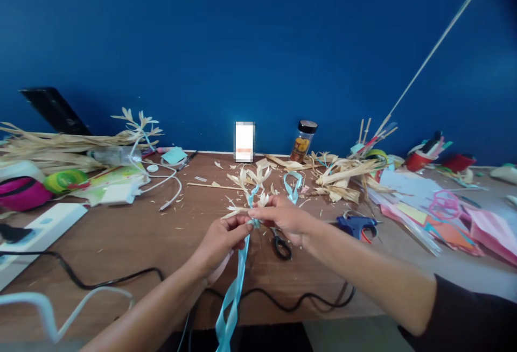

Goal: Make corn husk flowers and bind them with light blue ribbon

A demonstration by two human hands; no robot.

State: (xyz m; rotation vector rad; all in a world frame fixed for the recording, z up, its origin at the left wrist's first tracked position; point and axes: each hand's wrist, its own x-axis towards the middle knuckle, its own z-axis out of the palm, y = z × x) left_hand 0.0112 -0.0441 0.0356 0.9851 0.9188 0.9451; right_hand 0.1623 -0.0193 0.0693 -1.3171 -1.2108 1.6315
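Note:
Both hands meet over the middle of the table around a dried corn husk flower (262, 175) whose stem is wrapped in light blue ribbon (231, 301). My left hand (228, 233) pinches the ribbon at the stem, its thumb and forefinger closed. From that pinch the ribbon's loose length hangs down past the table's front edge. My right hand (285, 217) is closed with its fingertips on the flower stem, touching the left fingertips. Another loop of blue ribbon (293, 186) shows just beyond the right hand. Scissors (281, 247) with black handles lie partly under the right hand.
A blue glue gun (357, 226) lies right of the hands. Dried husks (343, 177) and a jar (302, 141) stand farther back. At left are a power strip (44, 239), a black cable (117, 277) and a finished-looking husk flower (139, 125). Coloured paper (452, 228) spreads at right.

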